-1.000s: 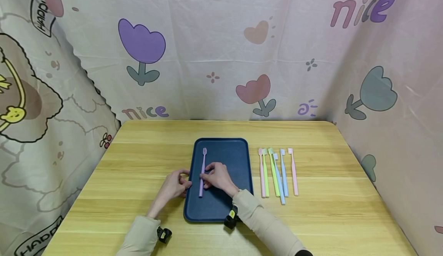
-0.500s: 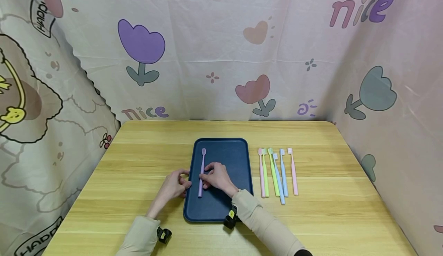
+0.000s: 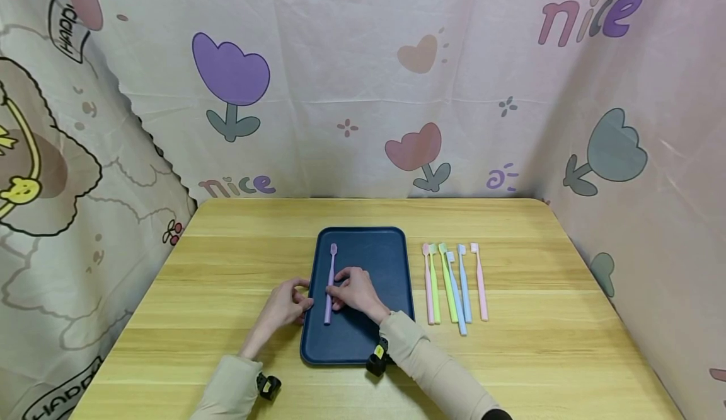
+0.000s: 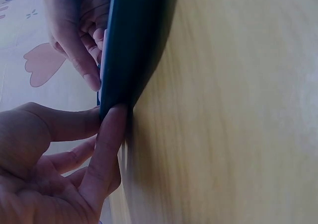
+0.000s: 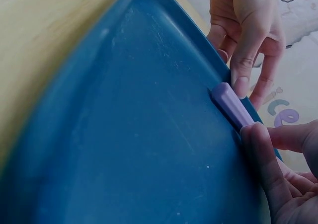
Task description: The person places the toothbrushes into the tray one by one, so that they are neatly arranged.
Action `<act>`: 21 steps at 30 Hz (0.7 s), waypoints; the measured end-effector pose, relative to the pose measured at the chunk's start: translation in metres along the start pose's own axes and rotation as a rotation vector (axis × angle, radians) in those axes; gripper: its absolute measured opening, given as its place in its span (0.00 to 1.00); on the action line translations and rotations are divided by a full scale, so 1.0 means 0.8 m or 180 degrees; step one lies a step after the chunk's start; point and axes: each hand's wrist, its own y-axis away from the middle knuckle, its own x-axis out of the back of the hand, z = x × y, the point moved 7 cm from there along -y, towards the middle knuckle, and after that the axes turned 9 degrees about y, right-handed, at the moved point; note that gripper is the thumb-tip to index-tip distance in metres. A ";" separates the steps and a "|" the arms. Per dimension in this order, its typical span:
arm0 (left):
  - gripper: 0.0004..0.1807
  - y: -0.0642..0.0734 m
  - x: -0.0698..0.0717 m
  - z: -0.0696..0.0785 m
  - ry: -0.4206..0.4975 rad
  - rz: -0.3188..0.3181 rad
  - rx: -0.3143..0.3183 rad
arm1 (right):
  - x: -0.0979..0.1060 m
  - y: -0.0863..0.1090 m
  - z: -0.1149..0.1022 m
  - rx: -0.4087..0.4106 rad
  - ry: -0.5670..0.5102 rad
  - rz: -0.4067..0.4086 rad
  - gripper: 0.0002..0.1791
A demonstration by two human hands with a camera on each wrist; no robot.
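A dark blue tray point(image 3: 374, 250) lies lengthwise on the table. My left hand point(image 3: 283, 304) is at its left rim; in the left wrist view the thumb and index finger of the left hand point(image 4: 54, 164) pinch that rim. Along the left inside of the tray is a purple toothbrush point(image 3: 332, 262), its bristle head toward the far side. My right hand point(image 3: 358, 292) reaches over the tray and pinches the handle. The right wrist view shows the toothbrush's handle end point(image 5: 231, 103) close to the tray's rim, with the fingers partly covering the handle.
Right of the tray, several pink, green and blue toothbrushes lie roughly side by side, among them a separate pink toothbrush point(image 3: 481, 284) at the far right. They rest on a wooden table point(image 3: 539, 357). A patterned curtain point(image 3: 340, 79) hangs behind and at both sides.
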 end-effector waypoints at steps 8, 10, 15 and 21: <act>0.20 -0.002 0.001 0.000 0.0026 -0.0014 -0.0011 | 0.002 0.000 0.001 0.0022 -0.0092 -0.0017 0.19; 0.20 -0.001 0.001 0.000 0.0004 -0.0039 -0.0043 | 0.008 0.003 0.002 0.0073 -0.0113 0.0004 0.21; 0.20 -0.002 0.002 -0.001 -0.0018 -0.0026 -0.0046 | 0.039 0.026 -0.005 0.0329 -0.0013 0.0094 0.22; 0.20 -0.002 0.001 -0.004 0.0025 0.0035 -0.0015 | 0.111 0.077 -0.003 0.0437 -0.0028 0.0386 0.19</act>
